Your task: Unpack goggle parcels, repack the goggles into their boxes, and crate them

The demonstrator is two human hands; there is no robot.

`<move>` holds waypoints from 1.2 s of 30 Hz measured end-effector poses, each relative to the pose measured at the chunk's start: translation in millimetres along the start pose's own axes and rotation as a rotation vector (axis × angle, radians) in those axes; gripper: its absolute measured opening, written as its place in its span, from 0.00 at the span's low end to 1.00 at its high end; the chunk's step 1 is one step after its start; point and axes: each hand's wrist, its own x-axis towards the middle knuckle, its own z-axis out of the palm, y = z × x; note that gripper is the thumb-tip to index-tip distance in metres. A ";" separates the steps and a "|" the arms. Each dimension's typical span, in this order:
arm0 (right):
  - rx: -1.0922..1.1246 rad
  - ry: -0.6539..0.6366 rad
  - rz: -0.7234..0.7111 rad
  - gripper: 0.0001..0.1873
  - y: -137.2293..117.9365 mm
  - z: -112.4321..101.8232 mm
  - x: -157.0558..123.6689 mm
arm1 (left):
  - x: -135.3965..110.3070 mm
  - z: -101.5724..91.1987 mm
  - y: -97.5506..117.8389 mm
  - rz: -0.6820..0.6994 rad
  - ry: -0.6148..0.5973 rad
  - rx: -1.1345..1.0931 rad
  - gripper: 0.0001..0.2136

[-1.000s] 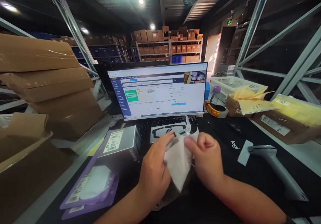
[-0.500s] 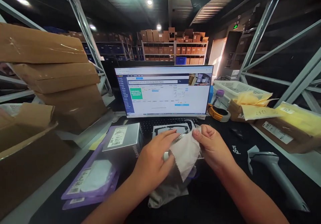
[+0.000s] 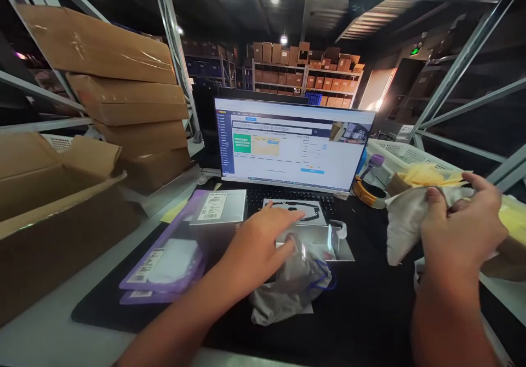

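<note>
My right hand (image 3: 462, 222) is raised at the right, thumb and fingers pinching a light grey cleaning cloth (image 3: 405, 224) with a zigzag edge. The cloth hangs down to the left of the hand. My left hand (image 3: 269, 235) reaches over the middle of the mat, its fingers stretched out and apart. Under its thumb lies a grey drawstring pouch (image 3: 279, 296) with a blue cord; whether they touch is hard to tell. Just beyond the fingers is a white box (image 3: 293, 212) with a black outline drawing, its shiny silver flap (image 3: 341, 251) towards me.
At left are a grey box (image 3: 230, 205), purple packets (image 3: 164, 271), an open carton (image 3: 61, 202) and stacked cartons (image 3: 135, 98). A monitor (image 3: 287, 148) and keyboard (image 3: 255, 194) stand behind. Orange tape dispenser (image 3: 365, 191), white basket (image 3: 411, 156) and yellow envelopes (image 3: 431, 176) are right.
My right hand has carried the cloth from the middle to the right. My left hand has parted from the cloth and stays over the pouch. The view has turned left.
</note>
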 end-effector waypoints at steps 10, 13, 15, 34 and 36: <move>0.578 -0.455 -0.749 0.17 -60.3 -4.4 -101.5 | 1.1 14.1 0.1 0.137 0.082 0.083 0.08; 0.911 -0.897 -0.724 0.22 -60.4 -15.2 -103.1 | 2.4 13.8 0.2 0.164 0.193 0.125 0.05; 1.057 -0.991 -0.474 0.20 -56.0 -14.9 -97.9 | 2.6 13.3 0.2 0.161 0.239 0.130 0.08; 0.929 -1.396 -0.653 0.16 -38.3 4.9 -57.5 | 0.4 4.5 -1.5 0.245 0.128 0.034 0.15; 0.860 -1.366 -0.666 0.15 -41.8 3.9 -62.6 | -0.4 11.7 -0.2 0.292 0.145 0.101 0.12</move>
